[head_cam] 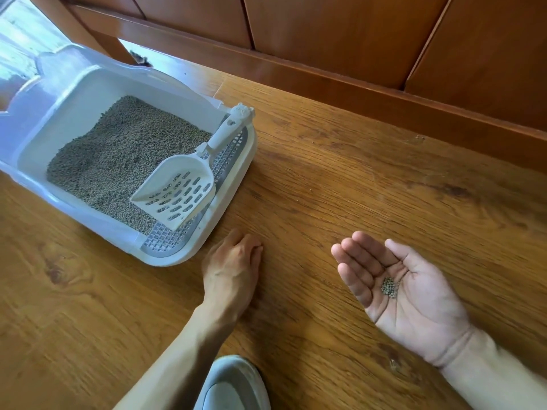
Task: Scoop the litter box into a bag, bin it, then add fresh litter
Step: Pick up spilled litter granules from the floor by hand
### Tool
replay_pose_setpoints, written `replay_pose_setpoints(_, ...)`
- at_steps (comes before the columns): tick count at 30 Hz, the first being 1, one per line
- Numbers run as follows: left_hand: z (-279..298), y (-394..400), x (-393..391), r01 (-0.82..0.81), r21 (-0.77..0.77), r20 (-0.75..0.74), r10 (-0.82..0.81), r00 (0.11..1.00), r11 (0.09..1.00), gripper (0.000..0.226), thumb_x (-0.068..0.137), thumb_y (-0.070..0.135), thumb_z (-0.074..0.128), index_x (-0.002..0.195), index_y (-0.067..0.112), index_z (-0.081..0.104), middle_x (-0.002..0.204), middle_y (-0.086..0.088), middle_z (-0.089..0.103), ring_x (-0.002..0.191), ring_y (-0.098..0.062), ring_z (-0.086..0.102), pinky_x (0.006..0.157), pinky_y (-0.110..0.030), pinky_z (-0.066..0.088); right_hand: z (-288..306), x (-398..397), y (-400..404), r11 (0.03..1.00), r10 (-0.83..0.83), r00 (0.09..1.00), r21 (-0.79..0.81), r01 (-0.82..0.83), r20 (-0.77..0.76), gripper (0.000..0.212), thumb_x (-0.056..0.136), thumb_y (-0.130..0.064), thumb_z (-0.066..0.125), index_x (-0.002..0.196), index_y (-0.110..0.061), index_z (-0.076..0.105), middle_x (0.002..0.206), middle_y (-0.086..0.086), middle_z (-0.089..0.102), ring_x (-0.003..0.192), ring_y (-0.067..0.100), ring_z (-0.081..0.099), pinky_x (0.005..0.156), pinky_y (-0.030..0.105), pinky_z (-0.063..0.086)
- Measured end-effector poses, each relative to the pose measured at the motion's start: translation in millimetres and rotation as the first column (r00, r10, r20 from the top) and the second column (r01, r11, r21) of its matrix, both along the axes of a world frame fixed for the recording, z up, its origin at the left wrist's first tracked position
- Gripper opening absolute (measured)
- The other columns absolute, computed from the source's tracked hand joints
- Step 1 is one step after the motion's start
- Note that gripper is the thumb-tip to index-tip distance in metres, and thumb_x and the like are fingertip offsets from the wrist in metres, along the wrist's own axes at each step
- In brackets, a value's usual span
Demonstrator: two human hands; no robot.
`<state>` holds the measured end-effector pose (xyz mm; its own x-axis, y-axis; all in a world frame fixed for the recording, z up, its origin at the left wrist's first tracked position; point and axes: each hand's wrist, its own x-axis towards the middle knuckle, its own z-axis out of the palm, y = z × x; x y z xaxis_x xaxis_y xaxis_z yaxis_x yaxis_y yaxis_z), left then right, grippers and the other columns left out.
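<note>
A white litter box [38,131] stands on the wooden floor at the left, holding grey-brown litter [118,155]. A white slotted scoop [177,190] lies inside, its handle leaning on the right rim over a grey grid step [165,238]. My left hand [231,270] rests knuckles-up on the floor just right of the box's near corner, fingers bent down against the boards. My right hand [405,288] is held palm up and flat at the right, carrying a small pile of litter pellets [389,287] in the palm.
Wooden floor [355,187] spreads to the right of the box, with a few stray pellets [310,189] on it. Wood panelling and a skirting board [384,99] run along the back. My grey shoe [233,386] shows at the bottom edge.
</note>
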<state>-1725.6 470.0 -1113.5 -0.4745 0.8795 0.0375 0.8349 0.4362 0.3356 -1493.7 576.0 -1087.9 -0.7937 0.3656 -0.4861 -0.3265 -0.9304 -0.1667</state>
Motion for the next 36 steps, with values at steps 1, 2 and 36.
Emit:
replay_pose_setpoints(1,-1.2,0.9,0.0,0.003,-0.003,0.007,-0.003,1.0,1.0,0.005,0.092,0.023,0.066,0.087,0.022,0.067,0.084,0.01,0.058,0.073,-0.012,0.056,0.063,-0.031,0.05,-1.0,-0.5,-0.2,1.0,0.003,1.0,-0.021,-0.003,-0.015,0.063,0.106,-0.036,0.007,0.14,0.003,0.044,0.145,0.021,0.046,0.145,0.029,0.028,0.117,0.038,0.025)
replay_pose_setpoints(2,-2.1,1.8,-0.1,0.007,-0.012,0.018,-0.006,1.0,1.0,0.006,0.094,0.024,0.063,0.088,0.022,0.066,0.085,0.01,0.058,0.074,-0.013,0.057,0.064,-0.032,0.051,-1.1,-0.8,-0.1,0.999,0.005,1.0,-0.035,-0.005,-0.006,0.062,0.107,-0.035,0.01,0.139,0.003,0.046,0.144,0.021,0.047,0.144,0.029,0.03,0.116,0.038,0.028)
replay_pose_setpoints(36,109.5,45.8,104.8,0.462,0.314,-0.068,-0.466,0.882,0.829,0.008,0.091,0.022,0.067,0.089,0.018,0.073,0.086,0.0,0.058,0.074,-0.021,0.042,0.064,-0.039,0.033,13.7,4.0,6.7,0.993,-0.039,0.968,0.12,0.009,0.25,0.055,0.105,-0.041,0.014,0.15,-0.009,0.022,0.155,0.012,0.03,0.145,0.022,0.028,0.121,0.035,0.008)
